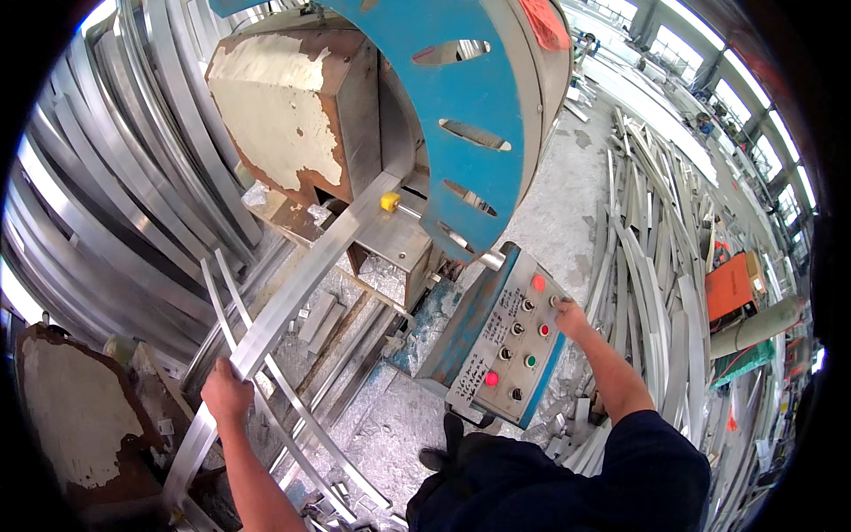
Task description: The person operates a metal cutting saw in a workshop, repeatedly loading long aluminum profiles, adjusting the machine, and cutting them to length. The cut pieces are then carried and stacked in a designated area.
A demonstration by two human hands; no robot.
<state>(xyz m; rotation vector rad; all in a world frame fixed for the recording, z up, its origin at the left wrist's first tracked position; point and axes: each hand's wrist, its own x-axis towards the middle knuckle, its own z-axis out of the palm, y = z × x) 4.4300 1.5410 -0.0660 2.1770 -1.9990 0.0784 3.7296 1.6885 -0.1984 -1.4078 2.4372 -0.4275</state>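
Head camera looks down on us at a bending machine. Our left hand (227, 390) is clamped around a long flat silver aluminium strip (301, 279), which runs up and right from our grip into the machine beneath the blue slotted steel guard (470, 97), passing a small yellow knob (389, 201). Our right hand (570, 316) rests fingers-down on the right edge of the grey tilted control panel (507, 341) with red and green buttons; its fingers are bunched together. Curved aluminium offcuts (656, 266) lie piled to our right.
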